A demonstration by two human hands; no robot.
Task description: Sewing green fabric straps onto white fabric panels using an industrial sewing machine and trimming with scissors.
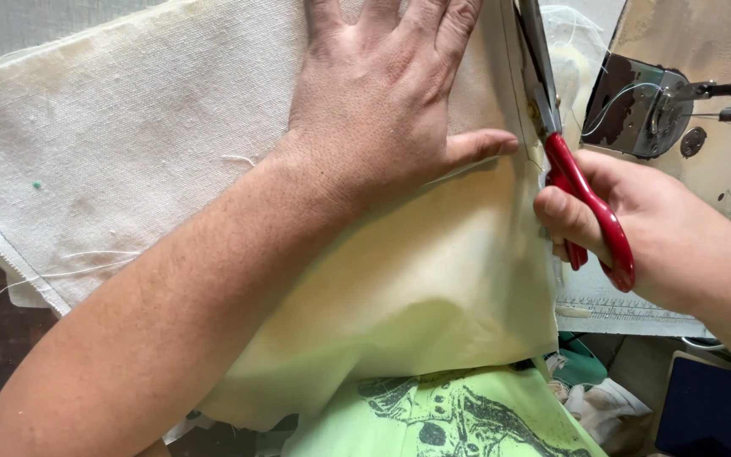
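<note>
Red scissor handles sit clenched in the right hand's fingers, thumb through one loop and the others curled round the second. From that grip the steel blades run away from the body, toward the far edge of the scene, their long axis almost parallel with the right edge of the cloth. Whether the blades are parted or closed cannot be told; they overlap as one dark strip.

Just left of the blades, the left hand lies flat on the cloth, fingers spread and released, gripping nothing, only pressing down. Its thumb points right and its tip comes very near the scissors' pivot, close to the stitched cloth edge. So the cut line lies between the two hands: immediately right of the left thumb, immediately far of the right fingers. The right hand is the one on the tool; the left is nearer the bulk of the fabric.

Outward from there, the cloth is coarse cream weave on the far left, with loose threads, and a smoother pale yellow layer nearer the body, draping off the counter. A trimmed strip lies under the right hand. Far right stands a sewing machine, worn metal. Near, a green printed shirt shows, and a dark blue object at near right.
</note>
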